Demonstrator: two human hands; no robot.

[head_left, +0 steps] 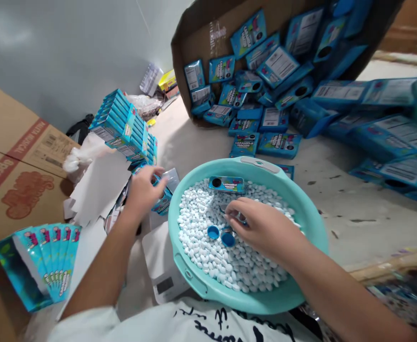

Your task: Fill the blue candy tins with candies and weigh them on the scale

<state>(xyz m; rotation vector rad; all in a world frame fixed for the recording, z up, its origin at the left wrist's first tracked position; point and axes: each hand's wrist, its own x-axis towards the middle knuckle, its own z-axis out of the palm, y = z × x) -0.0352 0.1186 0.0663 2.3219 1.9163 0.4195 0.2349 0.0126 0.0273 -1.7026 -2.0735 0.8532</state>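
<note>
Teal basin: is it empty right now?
No, the teal basin is full of small white candies, with two blue caps and one blue box lying on them.

Smooth teal plastic basin [303,209], matt white candies [208,256], glossy printed card boxes [279,145], rough brown cardboard carton [201,33]

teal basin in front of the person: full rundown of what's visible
The teal basin is round, looks like smooth plastic, with a wide rim and a pale handle tab at the far edge. It sits upright on the pale surface, its near rim above a white scale. It is heaped with small white candies. On them lie one blue box and two blue caps. The right hand rests in the candies; the left hand is outside, on a blue box left of the rim.
</note>
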